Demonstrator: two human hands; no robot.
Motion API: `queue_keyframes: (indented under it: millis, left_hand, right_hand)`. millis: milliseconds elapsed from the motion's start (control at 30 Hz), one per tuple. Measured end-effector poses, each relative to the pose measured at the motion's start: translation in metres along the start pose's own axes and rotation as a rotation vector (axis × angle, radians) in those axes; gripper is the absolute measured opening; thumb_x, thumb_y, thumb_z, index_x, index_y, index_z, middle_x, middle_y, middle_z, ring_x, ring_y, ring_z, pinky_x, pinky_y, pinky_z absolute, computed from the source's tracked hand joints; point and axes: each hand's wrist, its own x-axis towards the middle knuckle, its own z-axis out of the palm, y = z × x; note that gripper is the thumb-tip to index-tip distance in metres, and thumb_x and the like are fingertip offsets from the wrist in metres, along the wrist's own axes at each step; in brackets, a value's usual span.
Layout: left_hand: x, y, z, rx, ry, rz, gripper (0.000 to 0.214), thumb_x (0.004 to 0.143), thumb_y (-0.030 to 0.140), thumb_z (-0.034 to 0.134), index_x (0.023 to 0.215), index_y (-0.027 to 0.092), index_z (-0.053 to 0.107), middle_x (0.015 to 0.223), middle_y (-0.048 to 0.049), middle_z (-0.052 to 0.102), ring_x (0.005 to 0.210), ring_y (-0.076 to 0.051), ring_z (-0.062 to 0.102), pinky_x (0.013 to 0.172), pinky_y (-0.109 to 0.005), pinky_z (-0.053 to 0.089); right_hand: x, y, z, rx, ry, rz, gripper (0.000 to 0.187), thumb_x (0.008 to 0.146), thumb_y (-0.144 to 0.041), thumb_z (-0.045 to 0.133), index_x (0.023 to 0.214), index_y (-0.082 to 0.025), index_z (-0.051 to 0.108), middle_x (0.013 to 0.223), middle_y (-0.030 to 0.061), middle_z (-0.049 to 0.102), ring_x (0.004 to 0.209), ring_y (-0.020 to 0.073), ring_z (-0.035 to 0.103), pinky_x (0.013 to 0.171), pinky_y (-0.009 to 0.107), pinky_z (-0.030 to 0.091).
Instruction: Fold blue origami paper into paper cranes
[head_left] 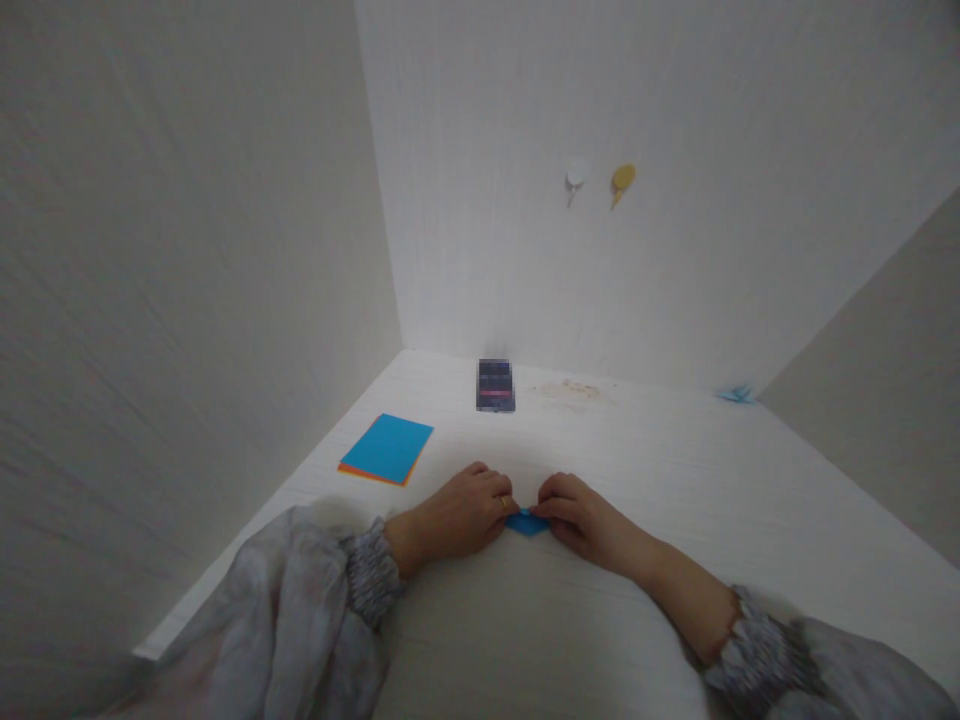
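Observation:
A small piece of folded blue paper (528, 524) lies on the white table between my hands, its lower part coming to a blunt point toward me. My left hand (472, 508), with a ring on one finger, pinches its left corner. On the other side, my right hand (579, 512) has its thumb and fingers closed on the right corner. Fingertips cover both ends of the paper, so its full shape is hidden.
Left of my hands lies a stack of square coloured paper (388, 448), blue on top with orange beneath. A phone (496, 386), its screen blurred, leans by the back wall. Light-blue folded paper (736, 394) sits in the far right corner. White (575, 178) and yellow hooks (623, 179) hang on the wall.

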Motion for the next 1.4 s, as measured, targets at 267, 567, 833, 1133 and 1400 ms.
queue_keyframes:
  millis: [267,567,833,1133,1400]
  left_hand:
    - [-0.0006,0.0017,-0.0010,0.138,-0.010,0.054,0.022,0.082,0.019,0.043,0.103,0.018,0.052,0.085,-0.0047,0.054,0.080,-0.016,0.049,0.080,-0.032,0.035]
    - [-0.0014,0.0022,0.0009,0.179,0.036,0.083,0.028,0.091,0.024,0.028,0.097,0.019,0.056,0.078,-0.0043,0.053,0.072,-0.015,0.048,0.074,-0.031,0.037]
    - [-0.0008,0.0044,-0.0006,0.145,0.008,0.055,0.029,0.090,0.023,0.029,0.102,0.020,0.055,0.080,-0.0050,0.054,0.073,-0.015,0.049,0.075,-0.031,0.038]
    - [-0.0027,-0.0008,0.0036,0.098,0.012,0.020,0.026,0.081,0.019,0.046,0.106,0.021,0.054,0.088,-0.0040,0.055,0.079,-0.016,0.049,0.077,-0.030,0.037]
    - [-0.0015,0.0032,-0.0012,0.133,-0.020,0.020,0.024,0.082,0.020,0.043,0.103,0.019,0.055,0.085,-0.0048,0.054,0.076,-0.017,0.049,0.074,-0.031,0.038]
  right_hand:
    - [0.0003,-0.0005,0.0031,0.071,-0.011,0.055,0.033,0.073,-0.003,0.045,0.098,-0.018,0.058,0.090,0.0064,0.050,0.082,0.0158,0.049,0.072,0.028,0.044]
    - [0.0010,-0.0016,0.0016,0.080,-0.031,0.061,0.030,0.072,-0.003,0.045,0.094,-0.018,0.060,0.090,0.0062,0.050,0.081,0.0154,0.049,0.072,0.027,0.044]
    - [0.0035,-0.0077,-0.0017,0.063,-0.067,0.080,0.029,0.071,-0.002,0.044,0.091,-0.016,0.060,0.090,0.0070,0.049,0.082,0.0159,0.048,0.074,0.027,0.044]
    - [-0.0002,-0.0059,-0.0012,0.060,-0.086,0.065,0.029,0.072,-0.002,0.043,0.092,-0.015,0.060,0.090,0.0073,0.048,0.082,0.0157,0.048,0.073,0.028,0.044]
    - [0.0011,-0.0068,-0.0010,0.058,-0.059,0.056,0.035,0.071,-0.001,0.043,0.099,-0.017,0.057,0.093,0.0072,0.047,0.085,0.0167,0.047,0.076,0.030,0.043]
